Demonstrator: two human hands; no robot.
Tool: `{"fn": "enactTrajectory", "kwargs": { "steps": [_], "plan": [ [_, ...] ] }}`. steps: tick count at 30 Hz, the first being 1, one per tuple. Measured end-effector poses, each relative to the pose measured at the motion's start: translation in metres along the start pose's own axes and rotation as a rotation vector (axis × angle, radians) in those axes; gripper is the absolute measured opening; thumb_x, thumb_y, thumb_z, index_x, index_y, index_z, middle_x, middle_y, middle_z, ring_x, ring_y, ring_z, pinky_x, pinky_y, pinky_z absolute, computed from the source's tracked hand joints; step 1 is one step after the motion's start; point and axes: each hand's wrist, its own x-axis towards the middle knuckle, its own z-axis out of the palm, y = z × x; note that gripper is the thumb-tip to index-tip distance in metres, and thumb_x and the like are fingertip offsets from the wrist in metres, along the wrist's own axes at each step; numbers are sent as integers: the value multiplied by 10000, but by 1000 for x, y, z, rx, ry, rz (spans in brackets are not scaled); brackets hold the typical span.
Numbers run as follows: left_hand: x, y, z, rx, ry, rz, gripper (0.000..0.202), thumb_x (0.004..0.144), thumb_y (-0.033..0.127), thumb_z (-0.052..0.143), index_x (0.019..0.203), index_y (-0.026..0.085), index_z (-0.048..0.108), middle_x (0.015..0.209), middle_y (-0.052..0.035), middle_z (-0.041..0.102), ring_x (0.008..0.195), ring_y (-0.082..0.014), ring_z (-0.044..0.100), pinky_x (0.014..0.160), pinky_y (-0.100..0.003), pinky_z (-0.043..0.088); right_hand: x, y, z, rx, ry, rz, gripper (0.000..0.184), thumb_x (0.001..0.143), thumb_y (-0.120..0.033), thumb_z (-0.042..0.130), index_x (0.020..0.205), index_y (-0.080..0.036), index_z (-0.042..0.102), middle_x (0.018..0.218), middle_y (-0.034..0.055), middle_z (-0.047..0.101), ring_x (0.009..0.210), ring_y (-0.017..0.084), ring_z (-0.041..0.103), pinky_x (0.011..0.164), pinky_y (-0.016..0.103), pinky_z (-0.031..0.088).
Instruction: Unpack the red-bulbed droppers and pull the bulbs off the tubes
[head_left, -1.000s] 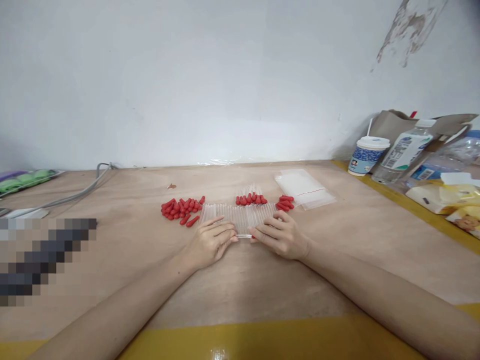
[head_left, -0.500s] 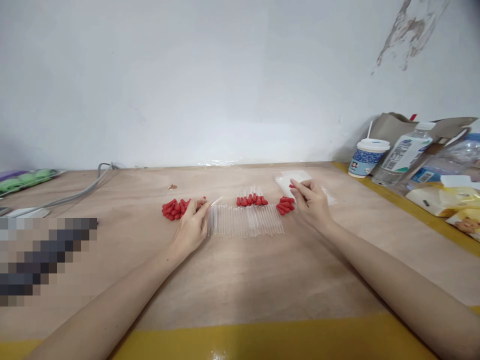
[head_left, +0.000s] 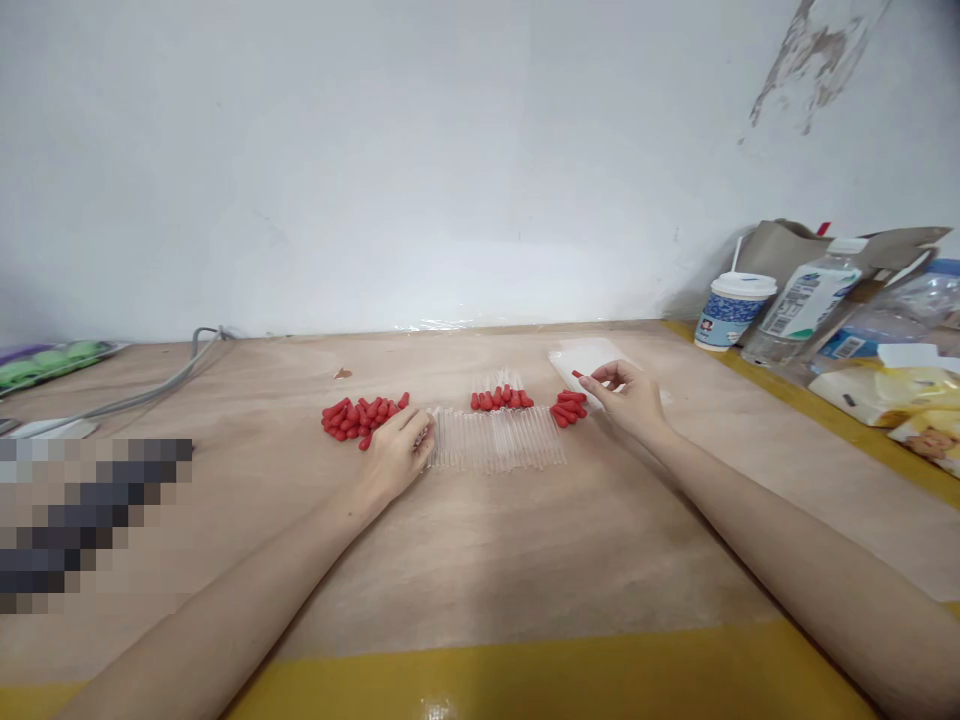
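Note:
A row of clear glass tubes (head_left: 499, 440) lies side by side on the wooden table (head_left: 480, 560). My left hand (head_left: 395, 455) rests at the row's left end, fingers curled on one clear tube. Just left of it lies a pile of red rubber caps (head_left: 361, 416). My right hand (head_left: 628, 400) is raised a little over the table and pinches one red cap (head_left: 577, 374) between thumb and forefinger. Beneath it lies a smaller heap of red caps (head_left: 570, 408). Behind the tubes sit several finished droppers with red caps (head_left: 501, 397).
Clear zip bags (head_left: 592, 358) lie behind my right hand. A paper cup (head_left: 733, 312), a plastic bottle (head_left: 799, 305), a brown bag and tissue packs (head_left: 896, 385) crowd the right edge. A grey cable (head_left: 142, 390) and green items (head_left: 52, 358) sit far left. Yellow tape edges the table front.
Both hands left the middle of the tube row. My left hand went to the row's left end and took a tube. My right hand went right and picked up a red cap.

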Motion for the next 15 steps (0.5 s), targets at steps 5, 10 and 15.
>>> {"fn": "enactTrajectory", "kwargs": {
  "steps": [5,10,15],
  "plan": [
    [-4,5,0,-115,-62,-36,78,803,198,491,775,165,555,771,-20,567,590,-96,523,571,-222,452,1,7,4,-34,-56,58,337,667,-516,608,707,-182,638,684,30,639,585,134,504,557,265,360],
    [-5,10,-4,-144,-74,9,256,748,378,599,870,153,609,901,-81,604,832,-188,584,742,-317,501,1,10,5,-192,-102,66,339,684,-526,572,722,-205,675,706,33,673,560,142,511,592,288,360],
    [-3,4,-12,-95,-317,88,455,772,457,563,1144,196,561,1266,-113,506,1205,-285,426,984,-480,368,4,14,3,-277,-141,52,374,771,-508,461,762,-229,710,837,42,695,683,177,559,617,292,352]
  ]
}}
